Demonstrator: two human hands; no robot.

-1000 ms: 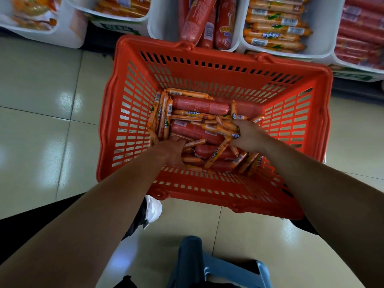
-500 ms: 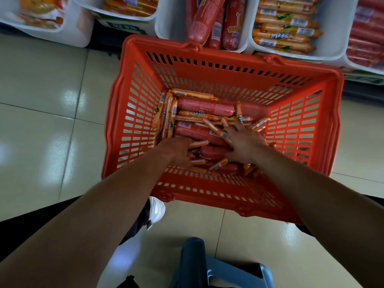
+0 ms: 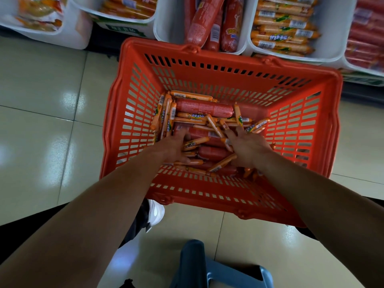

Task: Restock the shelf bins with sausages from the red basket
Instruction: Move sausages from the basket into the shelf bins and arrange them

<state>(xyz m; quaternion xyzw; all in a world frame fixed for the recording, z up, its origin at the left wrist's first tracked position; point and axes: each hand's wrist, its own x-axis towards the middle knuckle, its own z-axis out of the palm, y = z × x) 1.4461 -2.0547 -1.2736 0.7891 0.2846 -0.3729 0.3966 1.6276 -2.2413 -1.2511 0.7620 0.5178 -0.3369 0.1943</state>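
The red basket (image 3: 228, 67) stands on the tiled floor in front of the shelf. A pile of thin orange sausages (image 3: 193, 96) and thick red sausages (image 3: 203, 108) lies in its bottom. Both my hands are down in the pile. My left hand (image 3: 174, 146) lies on the left part with its fingers stretched forward over sausages; its palm is hidden. My right hand (image 3: 247, 148) rests on the right part, fingers spread over loose orange sausages. Above the basket are white shelf bins: one with thick red sausages (image 3: 209, 21) and one with orange sausages (image 3: 280, 28).
More white bins run along the shelf: packets at far left (image 3: 37, 15), orange sausages (image 3: 128, 7), red sausages at far right (image 3: 365, 38). A blue-grey stool (image 3: 220, 269) stands below the basket, and a white shoe (image 3: 155, 213) is by the basket's near left corner.
My right hand has slid left toward the middle of the pile and spread its fingers. My left hand has reached further forward over the sausages. The basket sits lower and further right in view.
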